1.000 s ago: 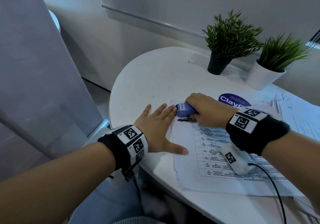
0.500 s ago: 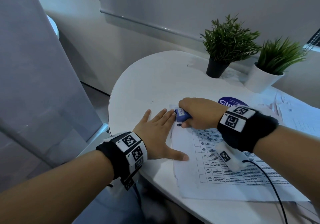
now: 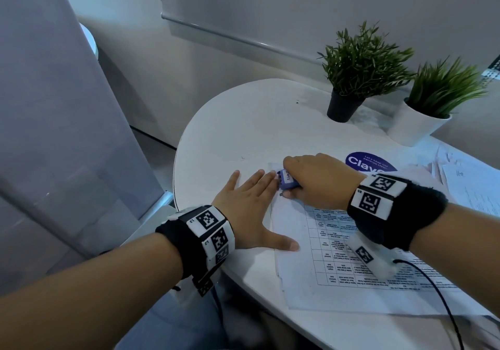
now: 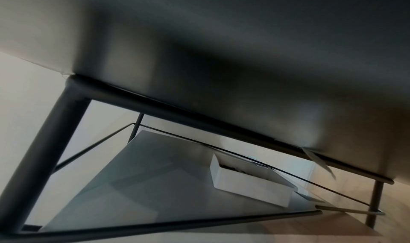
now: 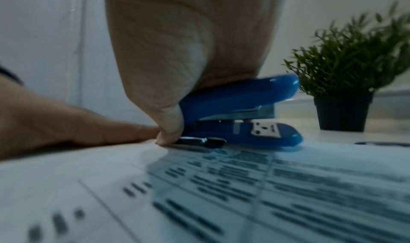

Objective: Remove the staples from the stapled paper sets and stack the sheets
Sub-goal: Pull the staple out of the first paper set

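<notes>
A stapled paper set [image 3: 349,271] with a printed table lies on the white round table [image 3: 243,127]. My right hand [image 3: 316,182] grips a small blue stapler [image 3: 287,179] and holds its rear end down on the top left corner of the paper. In the right wrist view the stapler [image 5: 239,111] lies flat on the sheet [image 5: 199,194], with its dark metal tail by my thumb tip. My left hand [image 3: 251,209] lies flat with spread fingers on the table and the paper's left edge, fingertips beside the stapler. The staple itself is hidden.
Two potted plants stand at the back, one in a black pot [image 3: 343,108] and one in a white pot [image 3: 416,127]. A blue round sticker [image 3: 370,163] lies behind my right wrist. More loose sheets [image 3: 470,184] sit at the right. The left wrist view shows only the table's underside.
My right hand has pushed the stapler a little to the left along the paper's corner, nearer my left fingertips. My left hand has stayed flat in place.
</notes>
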Demonstrator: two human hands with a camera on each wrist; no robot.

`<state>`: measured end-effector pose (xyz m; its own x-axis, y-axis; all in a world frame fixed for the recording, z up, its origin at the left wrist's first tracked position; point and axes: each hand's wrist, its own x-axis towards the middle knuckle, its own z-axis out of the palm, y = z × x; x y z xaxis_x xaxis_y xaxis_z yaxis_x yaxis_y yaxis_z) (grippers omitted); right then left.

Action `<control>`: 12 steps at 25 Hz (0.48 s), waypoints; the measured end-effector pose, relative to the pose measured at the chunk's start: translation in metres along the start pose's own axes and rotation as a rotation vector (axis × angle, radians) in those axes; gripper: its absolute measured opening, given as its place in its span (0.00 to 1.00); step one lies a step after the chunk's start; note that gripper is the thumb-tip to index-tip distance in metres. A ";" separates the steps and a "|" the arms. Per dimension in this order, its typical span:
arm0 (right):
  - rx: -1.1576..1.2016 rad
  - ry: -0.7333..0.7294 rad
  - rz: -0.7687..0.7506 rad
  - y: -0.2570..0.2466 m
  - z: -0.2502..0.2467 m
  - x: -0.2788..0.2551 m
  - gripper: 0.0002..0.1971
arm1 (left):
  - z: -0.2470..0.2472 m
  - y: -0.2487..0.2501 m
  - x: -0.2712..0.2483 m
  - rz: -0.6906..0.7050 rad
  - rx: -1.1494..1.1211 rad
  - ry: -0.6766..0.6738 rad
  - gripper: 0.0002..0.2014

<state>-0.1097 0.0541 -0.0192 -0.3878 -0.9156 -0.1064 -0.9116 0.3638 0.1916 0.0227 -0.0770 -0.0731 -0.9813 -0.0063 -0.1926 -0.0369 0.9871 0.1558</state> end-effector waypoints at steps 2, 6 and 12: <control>0.060 -0.068 0.059 -0.001 -0.002 0.004 0.16 | 0.001 0.000 0.000 0.001 0.001 0.002 0.65; 0.073 -0.035 0.052 0.002 0.001 0.003 0.16 | 0.000 0.000 0.000 0.007 0.004 0.017 0.64; 0.162 -0.090 0.086 0.005 0.000 0.005 0.18 | -0.001 0.001 -0.002 0.010 0.023 0.011 0.63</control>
<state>-0.1160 0.0509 -0.0190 -0.4690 -0.8637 -0.1842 -0.8819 0.4693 0.0449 0.0246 -0.0761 -0.0716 -0.9837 0.0023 -0.1800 -0.0224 0.9906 0.1353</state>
